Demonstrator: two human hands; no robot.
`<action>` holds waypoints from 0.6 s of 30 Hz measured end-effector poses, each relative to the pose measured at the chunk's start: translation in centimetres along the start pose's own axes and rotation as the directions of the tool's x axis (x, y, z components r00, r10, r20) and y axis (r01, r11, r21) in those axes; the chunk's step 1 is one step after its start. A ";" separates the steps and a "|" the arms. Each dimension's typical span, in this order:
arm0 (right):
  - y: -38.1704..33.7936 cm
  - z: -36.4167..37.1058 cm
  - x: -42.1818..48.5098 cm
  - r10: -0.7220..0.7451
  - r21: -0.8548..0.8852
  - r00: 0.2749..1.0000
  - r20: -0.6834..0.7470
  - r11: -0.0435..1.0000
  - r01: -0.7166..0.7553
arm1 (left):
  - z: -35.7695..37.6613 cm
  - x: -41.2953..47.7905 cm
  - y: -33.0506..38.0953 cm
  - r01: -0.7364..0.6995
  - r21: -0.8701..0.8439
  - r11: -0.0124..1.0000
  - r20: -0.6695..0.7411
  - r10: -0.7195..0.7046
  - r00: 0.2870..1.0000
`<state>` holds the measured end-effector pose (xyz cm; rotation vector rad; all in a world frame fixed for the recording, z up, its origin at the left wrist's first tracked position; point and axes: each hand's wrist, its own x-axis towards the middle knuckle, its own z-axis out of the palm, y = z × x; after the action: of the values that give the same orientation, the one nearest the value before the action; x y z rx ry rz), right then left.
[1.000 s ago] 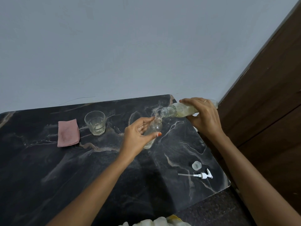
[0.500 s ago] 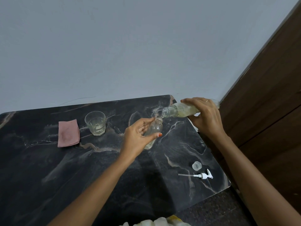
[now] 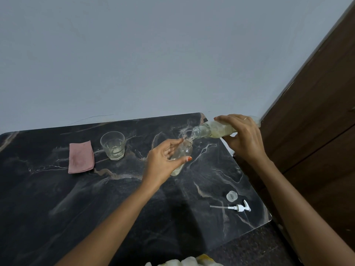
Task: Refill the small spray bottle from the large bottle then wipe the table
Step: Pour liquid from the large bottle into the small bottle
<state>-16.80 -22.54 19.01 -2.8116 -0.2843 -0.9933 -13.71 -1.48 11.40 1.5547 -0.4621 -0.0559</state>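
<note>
Small bottle [image 3: 182,153] sits in the left hand [image 3: 163,160], held between the thumb and the fingers so it does not tip or slide while it fills. It leans a little toward the big bottle [image 3: 217,129]; I cannot tell if its bottom rests on the table [image 3: 57,198]. The right hand [image 3: 245,137] grips the big bottle round its middle and tips it almost flat, mouth right at the small bottle's open mouth, so the pale yellow stuff can run in. A little of it shows low in the small bottle, so I think the filling is only partway done.

The pouring is over the back right corner of the table, and the right hand hangs past the table edge, close to the brown door [image 3: 317,121]. A spill there could run off the side.

The pump [image 3: 239,207] and a clear cap [image 3: 231,195] lie near the front right edge, out of the way but easy to knock off. To the left there is lots of dark table, then a glass [image 3: 113,145] and a pink cloth [image 3: 81,157] waiting for the wiping
</note>
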 end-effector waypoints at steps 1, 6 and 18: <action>0.0 0.0 0.0 0.001 -0.001 1.000 -0.002 1.000 -0.001 | 0.0 0.0 0.0 0.000 -0.001 1.000 0.001 0.000 1.000; 0.0 -0.1 0.1 0.001 -0.006 1.000 -0.014 1.000 -0.001 | 0.0 0.0 0.1 0.000 0.001 1.000 -0.001 0.000 1.000; 0.0 -0.2 0.2 -0.037 -0.038 0.999 -0.022 0.999 0.036 | -0.1 -0.2 0.1 -0.007 0.014 1.000 -0.011 0.008 1.000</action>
<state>-16.76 -22.56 19.29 -2.8368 -0.3190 -1.0486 -13.90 -1.34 11.48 1.5662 -0.4607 -0.0385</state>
